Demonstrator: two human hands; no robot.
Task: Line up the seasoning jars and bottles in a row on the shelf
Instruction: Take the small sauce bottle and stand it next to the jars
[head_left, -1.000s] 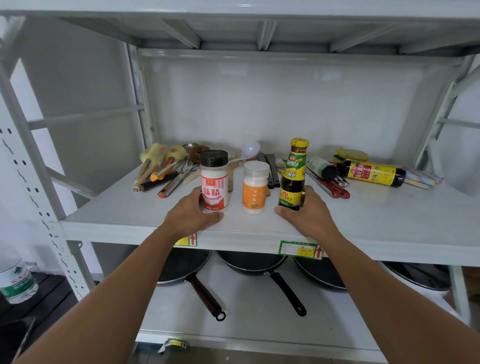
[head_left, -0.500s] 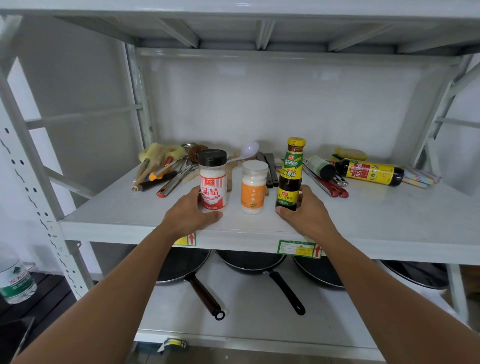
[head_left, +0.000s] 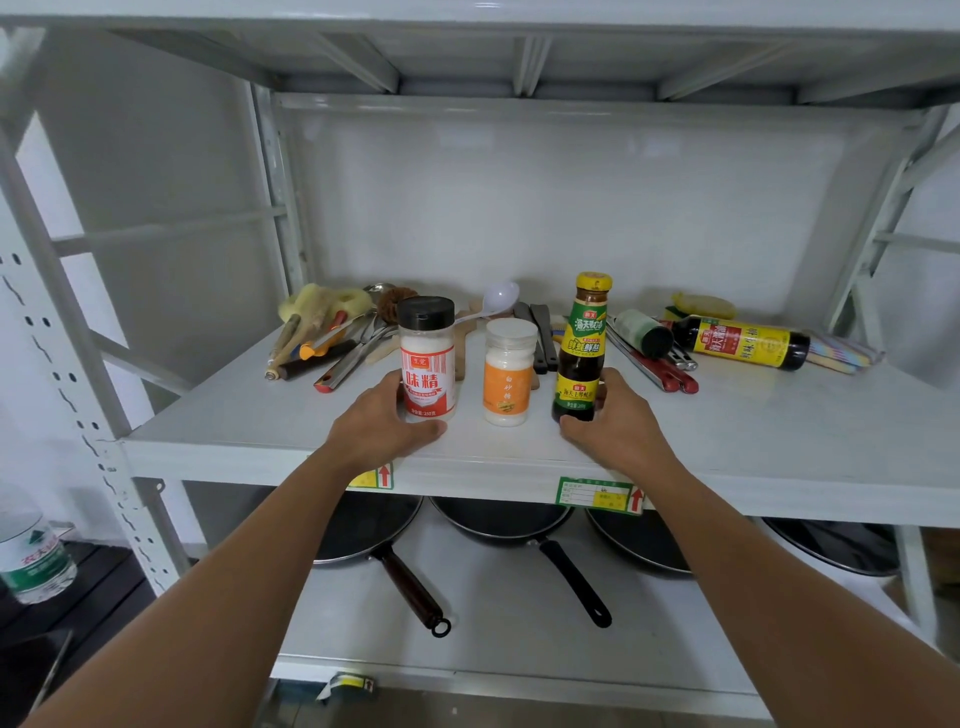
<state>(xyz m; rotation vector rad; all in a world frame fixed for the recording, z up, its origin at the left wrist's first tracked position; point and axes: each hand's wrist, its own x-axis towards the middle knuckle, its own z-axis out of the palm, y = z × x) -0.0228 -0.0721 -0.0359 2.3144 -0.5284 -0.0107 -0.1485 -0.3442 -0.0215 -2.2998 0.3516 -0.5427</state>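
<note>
At the shelf (head_left: 727, 457) front, your left hand (head_left: 384, 431) cups the red-labelled jar (head_left: 427, 358), your right hand (head_left: 618, 431) wraps the dark bottle (head_left: 581, 353); the lying bottle (head_left: 743, 343), long axis sideways, sits nearer your right.

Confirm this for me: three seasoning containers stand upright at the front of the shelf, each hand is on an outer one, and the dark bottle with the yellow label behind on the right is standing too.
One detail is wrong. In the head view the yellow-labelled dark bottle lies on its side, not upright. The rest holds: the left hand is on the red-labelled jar, the right hand is on the sauce bottle, and the orange-labelled jar stands between them.
</note>
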